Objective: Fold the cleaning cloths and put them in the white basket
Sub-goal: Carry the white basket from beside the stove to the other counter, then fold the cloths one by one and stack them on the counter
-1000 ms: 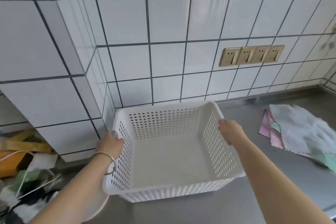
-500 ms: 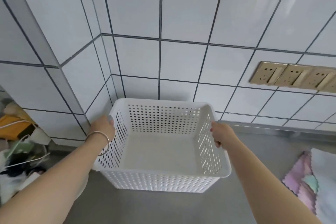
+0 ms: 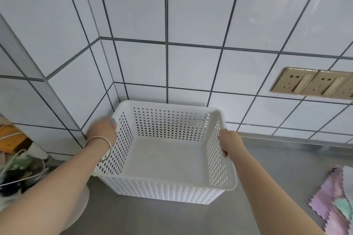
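Over by the tiled corner, in the head view (the only one), the white basket (image 3: 168, 160) is sitting on the grey steel counter (image 3: 277, 166), pushed close to where the two tiled walls (image 3: 200, 15) are meeting. It's got nothing in it, just the perforated sides and a plain bottom showing.

Both hands are holding it by the rims. The left hand (image 3: 103, 131) is gripping the left rim, thumb hooking over the top edge and pointing into the basket, the other fingers going down the outside where I can't see them. A thin silver bangle (image 3: 101, 147) is sitting on that wrist. The right hand (image 3: 229, 143) is gripping the right rim, fingers curling round the edge, so it's clamping on pretty snugly too.

The cleaning cloths (image 3: 336, 204) are lying well apart from the basket at the lower right edge of the frame, flat on the counter in a loose overlapping pile: pink ones with zigzag edges, a bit of mint green, a whitish one on top. They're getting cut off by the frame.

A row of gold wall sockets (image 3: 313, 83) is sitting on the back wall above the counter, right side. Far left, past the wall corner, some blurry clutter with white cords (image 3: 17, 162) is showing, too fuzzy to name.
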Motion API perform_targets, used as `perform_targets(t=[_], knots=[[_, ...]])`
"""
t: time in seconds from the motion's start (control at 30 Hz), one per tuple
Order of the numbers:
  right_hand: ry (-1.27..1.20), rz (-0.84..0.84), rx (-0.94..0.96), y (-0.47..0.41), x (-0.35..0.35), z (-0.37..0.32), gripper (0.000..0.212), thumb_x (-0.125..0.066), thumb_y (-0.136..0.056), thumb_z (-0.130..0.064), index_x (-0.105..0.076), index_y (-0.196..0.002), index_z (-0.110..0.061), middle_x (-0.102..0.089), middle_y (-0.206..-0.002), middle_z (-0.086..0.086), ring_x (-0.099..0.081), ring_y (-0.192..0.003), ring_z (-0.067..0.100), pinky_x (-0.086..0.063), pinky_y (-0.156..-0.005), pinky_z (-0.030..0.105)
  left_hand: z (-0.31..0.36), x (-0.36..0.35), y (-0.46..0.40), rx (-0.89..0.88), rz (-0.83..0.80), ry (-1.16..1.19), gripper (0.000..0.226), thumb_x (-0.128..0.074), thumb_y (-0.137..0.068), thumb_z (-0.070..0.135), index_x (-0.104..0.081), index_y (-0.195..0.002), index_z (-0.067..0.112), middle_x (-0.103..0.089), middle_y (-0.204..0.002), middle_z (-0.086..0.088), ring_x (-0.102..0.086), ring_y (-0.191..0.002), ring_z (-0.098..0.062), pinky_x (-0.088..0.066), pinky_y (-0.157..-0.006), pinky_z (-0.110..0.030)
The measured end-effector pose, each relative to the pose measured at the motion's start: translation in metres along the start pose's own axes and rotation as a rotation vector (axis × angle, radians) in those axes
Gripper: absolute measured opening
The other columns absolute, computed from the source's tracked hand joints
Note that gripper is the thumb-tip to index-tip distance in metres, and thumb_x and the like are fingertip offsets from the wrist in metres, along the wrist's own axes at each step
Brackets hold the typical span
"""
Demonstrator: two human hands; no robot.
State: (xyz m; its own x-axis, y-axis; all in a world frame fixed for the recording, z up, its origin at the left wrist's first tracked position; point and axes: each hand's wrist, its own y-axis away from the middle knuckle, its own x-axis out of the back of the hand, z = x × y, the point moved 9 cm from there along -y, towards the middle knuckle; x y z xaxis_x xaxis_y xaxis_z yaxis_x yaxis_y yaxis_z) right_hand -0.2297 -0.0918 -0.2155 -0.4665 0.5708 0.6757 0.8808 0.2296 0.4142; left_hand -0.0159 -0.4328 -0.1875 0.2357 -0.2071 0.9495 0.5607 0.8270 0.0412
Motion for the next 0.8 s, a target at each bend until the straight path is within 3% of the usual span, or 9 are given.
perform_targets(t=[0.07, 0.17, 0.27, 0.33, 0.4, 0.53, 0.63, 0.7, 0.8], knots=[[0.134, -0.007, 0.023, 0.0, -0.003, -0.005, 0.024, -0.024, -0.092, 0.001, -0.047, -0.089, -0.005, -0.056, -0.07, 0.015, -0.05, -0.039, 0.022, -0.041, -0.051, 0.031, 0.001, 0.0, -0.001, -0.017, -0.005, -0.017, 0.028, -0.033, -0.087, 0.001, -0.041, -0.064, 0.015, -0.044, -0.062, -0.006, -0.039, -0.052, -0.02, -0.029, -0.046, -0.023], [0.168, -0.017, 0.015, 0.003, -0.004, -0.008, 0.03, -0.022, -0.093, 0.0, -0.049, -0.106, 0.0, -0.056, -0.071, 0.014, -0.053, -0.05, 0.023, -0.044, -0.055, 0.031, 0.006, 0.003, 0.003, -0.046, -0.026, -0.024, 0.026, -0.032, -0.09, 0.003, -0.047, -0.07, 0.012, -0.052, -0.074, -0.012, -0.043, -0.058, -0.022, -0.033, -0.049, -0.025], [0.041, 0.095, -0.022, 0.011, 0.011, -0.004, 0.039, -0.029, -0.096, -0.026, -0.05, -0.116, 0.0, -0.059, -0.096, 0.017, -0.058, -0.085, 0.03, -0.045, -0.075, 0.034, 0.015, 0.015, 0.016, -0.063, -0.01, -0.139, 0.03, -0.04, -0.094, 0.026, -0.057, -0.107, 0.004, -0.057, -0.111, -0.019, -0.055, -0.093, -0.031, -0.05, -0.075, -0.035], [-0.054, 0.255, 0.019, 0.022, 0.03, -0.003, 0.047, -0.036, -0.094, -0.038, -0.046, -0.123, -0.002, -0.052, -0.121, 0.016, -0.049, -0.111, 0.032, -0.04, -0.089, 0.037, 0.037, 0.027, 0.03, -0.132, 0.034, -0.263, 0.052, -0.045, -0.091, 0.038, -0.043, -0.131, 0.004, -0.044, -0.134, -0.017, -0.043, -0.119, -0.034, -0.047, -0.092, -0.042], [-0.05, 0.372, 0.148, 0.045, 0.046, -0.013, 0.045, -0.042, -0.093, -0.037, -0.045, -0.126, -0.008, -0.047, -0.129, 0.011, -0.041, -0.12, 0.029, -0.035, -0.096, 0.036, 0.08, 0.038, 0.05, -0.292, 0.111, -0.254, 0.059, -0.048, -0.089, 0.038, -0.036, -0.138, 0.008, -0.037, -0.143, -0.014, -0.033, -0.129, -0.035, -0.042, -0.097, -0.045], [0.104, 0.571, 0.267, 0.096, 0.082, 0.013, 0.038, -0.046, -0.091, -0.027, -0.047, -0.127, -0.014, -0.047, -0.127, 0.006, -0.038, -0.12, 0.027, -0.033, -0.098, 0.034, 0.215, 0.033, 0.125, -0.752, 0.181, -0.018, 0.048, -0.063, -0.082, 0.028, -0.055, -0.124, 0.008, -0.049, -0.133, -0.015, -0.041, -0.123, -0.039, -0.045, -0.091, -0.049], [0.244, 0.68, 0.279, 0.13, 0.099, 0.062, 0.039, -0.057, -0.081, -0.023, -0.055, -0.118, -0.01, -0.057, -0.115, 0.011, -0.048, -0.108, 0.034, -0.042, -0.088, 0.04, 0.301, 0.011, 0.203, -1.049, 0.22, 0.083, 0.035, -0.068, -0.073, 0.024, -0.066, -0.105, 0.008, -0.062, -0.115, -0.015, -0.056, -0.106, -0.04, -0.051, -0.081, -0.047], [0.282, 0.708, 0.208, 0.143, 0.117, 0.114, 0.038, -0.059, -0.074, -0.018, -0.059, -0.111, -0.007, -0.061, -0.109, 0.012, -0.053, -0.102, 0.036, -0.046, -0.081, 0.042, 0.343, -0.017, 0.258, -1.185, 0.109, 0.115, 0.034, -0.064, -0.068, 0.026, -0.068, -0.098, 0.009, -0.066, -0.107, -0.011, -0.061, -0.099, -0.037, -0.054, -0.079, -0.044], [0.292, 0.663, 0.0, 0.151, 0.149, 0.222, 0.039, -0.053, -0.079, -0.014, -0.055, -0.118, -0.011, -0.056, -0.119, 0.007, -0.046, -0.113, 0.032, -0.039, -0.089, 0.038, 0.403, -0.084, 0.346, -1.367, -0.097, 0.07, 0.036, -0.071, -0.067, 0.024, -0.068, -0.1, 0.01, -0.067, -0.104, -0.008, -0.063, -0.095, -0.033, -0.053, -0.08, -0.04]])
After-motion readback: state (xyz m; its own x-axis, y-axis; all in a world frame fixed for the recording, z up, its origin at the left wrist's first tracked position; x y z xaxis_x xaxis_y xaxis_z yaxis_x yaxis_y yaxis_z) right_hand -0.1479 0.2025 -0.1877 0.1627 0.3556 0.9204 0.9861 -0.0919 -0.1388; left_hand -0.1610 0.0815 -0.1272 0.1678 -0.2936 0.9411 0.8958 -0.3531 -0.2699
